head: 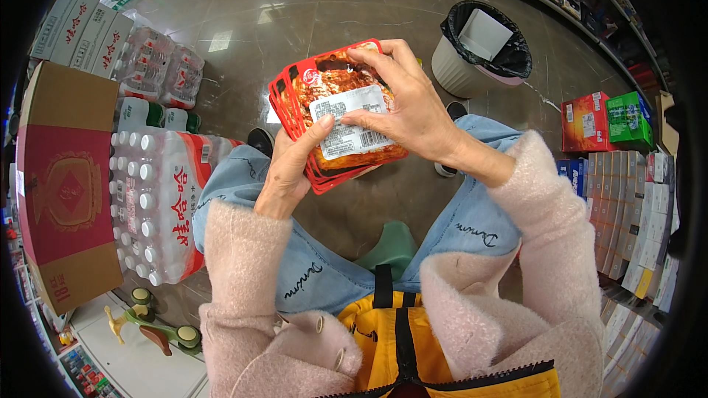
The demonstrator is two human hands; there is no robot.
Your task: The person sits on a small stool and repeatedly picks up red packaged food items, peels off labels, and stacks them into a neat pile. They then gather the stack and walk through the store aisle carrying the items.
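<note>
A fanned stack of flat, red-edged food packets (pixel 310 78) is held up above the floor, between the knees. The top packet shows a picture of browned food and bears a white printed label with a barcode. My left hand (pixel 293 168) grips the stack at its lower left side, with the thumb on the label's edge. My right hand (pixel 412 105) holds the stack from the right; its thumb lies on the label and its fingers reach over the upper right edge. The undersides of the packets and some fingertips are hidden.
Wrapped bottled-water packs (pixel 171 199) and a large cardboard box (pixel 72 188) stand at the left, above a green toy tricycle (pixel 166 331). A lined waste bin (pixel 462 72) stands ahead to the right. Red and green boxes (pixel 589 121) and stacked cartons (pixel 614 204) line the right side.
</note>
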